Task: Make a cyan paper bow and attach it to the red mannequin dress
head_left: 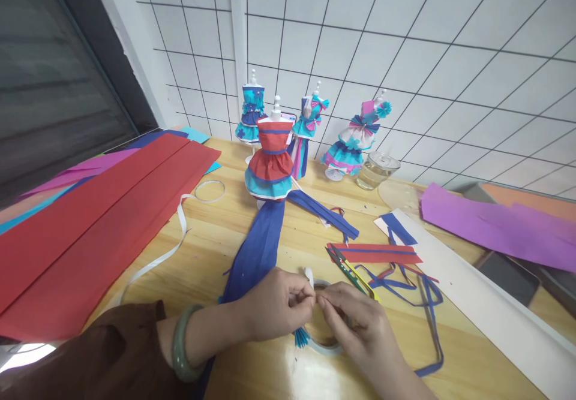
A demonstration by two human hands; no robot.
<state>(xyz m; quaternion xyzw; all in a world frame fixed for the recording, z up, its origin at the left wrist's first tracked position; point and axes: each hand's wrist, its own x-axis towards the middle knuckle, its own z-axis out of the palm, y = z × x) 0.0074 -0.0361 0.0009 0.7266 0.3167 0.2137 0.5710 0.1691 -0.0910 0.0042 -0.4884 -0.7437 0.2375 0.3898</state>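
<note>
My left hand [281, 304] and my right hand [360, 319] meet low in the centre, fingertips pinched close together. Whatever lies between the fingertips is too small or hidden to make out. A white scrap [308, 276] sticks up beside my left fingers. Under the hands lies a roll of tape [327, 349], partly covered by them. A teal pleated paper piece [300, 337] shows just below my left hand. Close to my right hand rest yellow-green thread snips [353, 271], their blades over a red paper strip [382, 253]. Blue paper [256, 250] stretches behind my left wrist.
A small dress form in a red and teal paper dress [272, 160] stands mid-table, with several others behind it. A glass of pale liquid [375, 171] is near the wall. Red paper [112, 220] covers the left; purple paper [495, 226] and a white sheet [486, 298] lie right.
</note>
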